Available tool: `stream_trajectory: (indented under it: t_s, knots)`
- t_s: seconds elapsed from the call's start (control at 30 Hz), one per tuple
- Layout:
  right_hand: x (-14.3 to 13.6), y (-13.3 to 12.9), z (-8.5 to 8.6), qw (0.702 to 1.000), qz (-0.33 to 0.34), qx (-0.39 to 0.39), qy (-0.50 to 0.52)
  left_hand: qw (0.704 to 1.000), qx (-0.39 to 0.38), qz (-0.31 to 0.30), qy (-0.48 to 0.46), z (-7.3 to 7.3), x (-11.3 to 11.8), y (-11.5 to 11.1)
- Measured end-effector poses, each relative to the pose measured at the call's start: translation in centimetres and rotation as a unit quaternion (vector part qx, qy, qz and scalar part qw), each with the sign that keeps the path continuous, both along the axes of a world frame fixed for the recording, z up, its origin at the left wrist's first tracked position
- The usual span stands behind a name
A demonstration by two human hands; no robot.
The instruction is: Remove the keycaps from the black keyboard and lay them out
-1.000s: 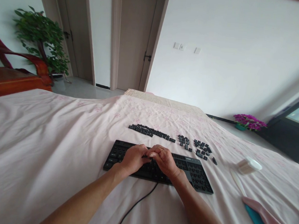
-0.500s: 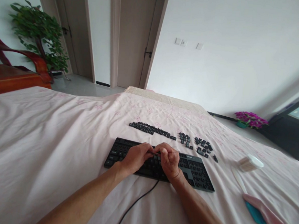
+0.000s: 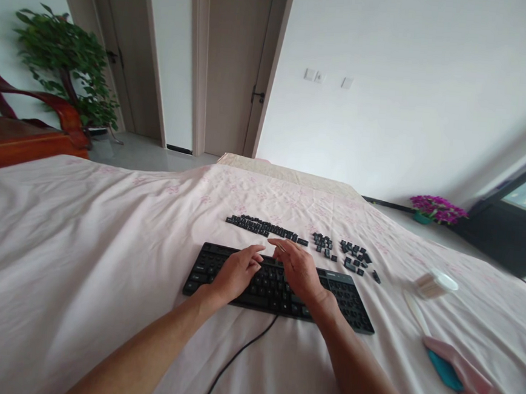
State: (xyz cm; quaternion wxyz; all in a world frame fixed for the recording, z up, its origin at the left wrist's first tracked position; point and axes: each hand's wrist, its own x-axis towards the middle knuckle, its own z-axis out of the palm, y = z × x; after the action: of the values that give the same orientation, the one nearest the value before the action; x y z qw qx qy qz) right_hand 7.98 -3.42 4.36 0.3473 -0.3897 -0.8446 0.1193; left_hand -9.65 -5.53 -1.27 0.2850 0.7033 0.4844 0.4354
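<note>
Holds the left hand (image 3: 237, 273) over the middle of the keyboard (image 3: 267, 284), with fingers loosely bent and pinching nothing visible; angles the right hand (image 3: 300, 270) in opposite, with fingers stretched forward, though cannot tell whether pinching anything thin; has the keyboard flat on the flowered cover (image 3: 104, 251), cable (image 3: 241, 356) toward the near side, probably for easy reach; ranges the loose keys (image 3: 265, 227) past its far edge in rows and clusters, likely to echo their order; compared with half a second ago, shows both hands parted rather than meeting, with no thin stick jutting past the right knuckles.
</note>
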Motion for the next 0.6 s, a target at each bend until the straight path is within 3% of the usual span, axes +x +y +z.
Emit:
stream_trajectory:
  t_s: [0.33,0.6]
  knots:
    - [-0.4,-0.8,-0.3,0.979,-0.007,-0.077,-0.189,0.999,-0.019,0.032,-0.039,0.2,-0.4,0.2]
    - [-0.1,0.2,-0.5,0.982,-0.057,-0.09,-0.155,0.998,-0.017,0.029,-0.057,0.0,-0.3,0.3]
